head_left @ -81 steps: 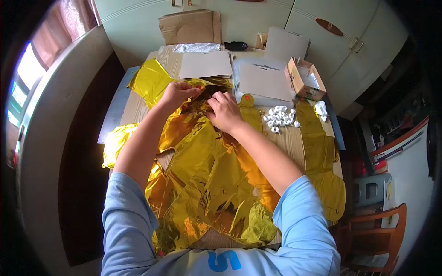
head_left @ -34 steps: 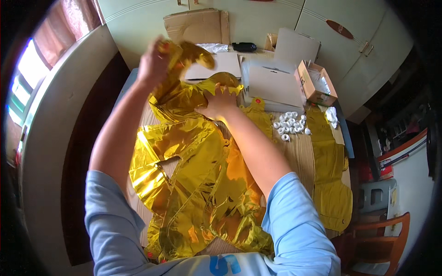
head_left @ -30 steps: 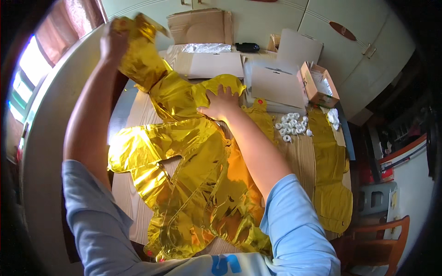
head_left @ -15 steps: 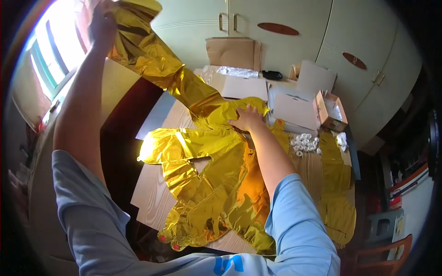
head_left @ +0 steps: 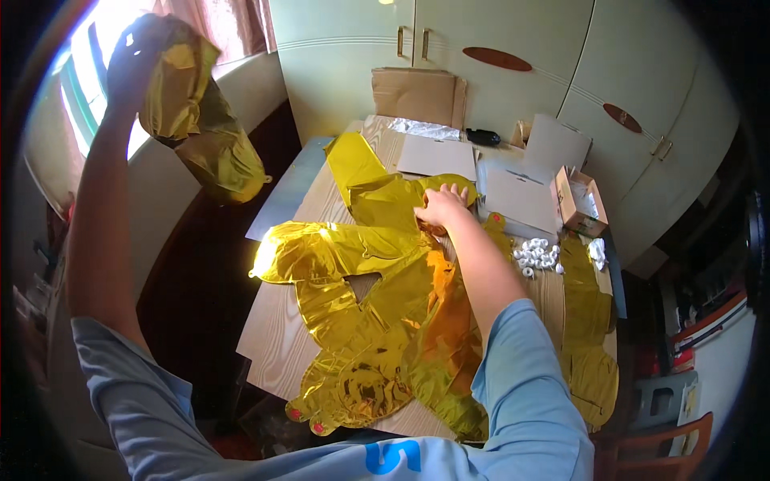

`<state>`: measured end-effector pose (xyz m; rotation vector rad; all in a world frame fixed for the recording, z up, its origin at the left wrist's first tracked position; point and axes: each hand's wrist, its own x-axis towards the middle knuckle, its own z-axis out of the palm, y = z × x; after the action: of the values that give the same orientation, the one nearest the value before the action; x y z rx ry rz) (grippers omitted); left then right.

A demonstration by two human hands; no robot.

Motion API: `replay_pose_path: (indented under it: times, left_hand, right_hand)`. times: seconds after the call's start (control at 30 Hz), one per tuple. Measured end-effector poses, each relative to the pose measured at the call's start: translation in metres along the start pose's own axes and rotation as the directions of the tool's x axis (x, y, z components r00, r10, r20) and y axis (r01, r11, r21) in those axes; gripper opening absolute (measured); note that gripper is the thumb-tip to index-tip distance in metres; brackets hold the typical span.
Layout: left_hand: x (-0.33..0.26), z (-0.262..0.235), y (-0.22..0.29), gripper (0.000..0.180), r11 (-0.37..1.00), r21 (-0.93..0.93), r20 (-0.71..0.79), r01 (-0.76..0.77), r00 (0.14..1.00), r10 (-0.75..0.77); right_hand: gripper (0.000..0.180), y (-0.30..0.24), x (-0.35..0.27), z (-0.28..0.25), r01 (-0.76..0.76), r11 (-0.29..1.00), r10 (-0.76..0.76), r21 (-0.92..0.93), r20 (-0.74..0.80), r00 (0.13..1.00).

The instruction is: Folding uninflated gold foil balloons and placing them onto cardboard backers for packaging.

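Observation:
At the upper left, my left hand (head_left: 135,60) is raised before the bright window, dark against the light. It is closed on a flat gold foil balloon (head_left: 220,144), which hangs folded down to the right, apart from the table. Over the far middle of the table, my right hand (head_left: 443,207) lies on other gold foil (head_left: 381,200) with its fingers apart. Several uninflated gold foil balloons (head_left: 337,309) overlap beneath and in front of it, wrinkled and shiny. One part shows orange (head_left: 449,321). Small red dots mark the near left corner.
White ring-shaped pieces (head_left: 537,255) lie in a pile right of my right arm, near an open small box (head_left: 581,200) and flat cardboard (head_left: 521,200). More gold foil (head_left: 587,321) drapes the table's right side. Pale cabinets (head_left: 497,88) stand behind; a chair (head_left: 666,449) is lower right.
My left hand has moved left with its foil balloon, whose lower end has come away from the foil on the table. My right hand stays at nearly the same spot on the foil.

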<state>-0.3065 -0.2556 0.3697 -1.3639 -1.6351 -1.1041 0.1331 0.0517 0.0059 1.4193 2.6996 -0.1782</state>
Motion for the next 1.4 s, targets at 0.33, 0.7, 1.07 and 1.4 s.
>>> replay_pose_path:
  times: [0.33, 0.7, 1.07, 1.4]
  left_hand:
    - [-0.12, 0.077, 0.294, 0.077, 0.853, -0.491, 0.573, 0.178, 0.803, 0.163]
    - [-0.229, 0.116, 0.307, 0.063, 0.72, -0.685, 0.215, -0.115, 0.912, 0.35]
    - [-0.364, 0.284, 0.189, 0.03, 0.924, -0.379, 0.772, 0.055, 0.569, 0.282]
    - [-0.239, 0.313, 0.102, 0.059, 0.777, -0.126, 0.053, 0.617, 0.786, -0.616]
  right_hand:
    - [0.084, -0.015, -0.186, -0.157, 0.689, 0.723, -0.241, 0.046, -0.918, 0.314]
    - [0.012, 0.082, -0.287, -0.191, 0.56, 0.739, -0.17, 0.376, -0.7, 0.694]
    - [0.02, 0.209, -0.41, -0.231, 0.41, 0.831, 0.121, 0.377, -0.841, 0.528]
    - [0.022, 0.179, -0.389, -0.242, 0.443, 0.786, 0.138, 0.431, -0.821, 0.555]
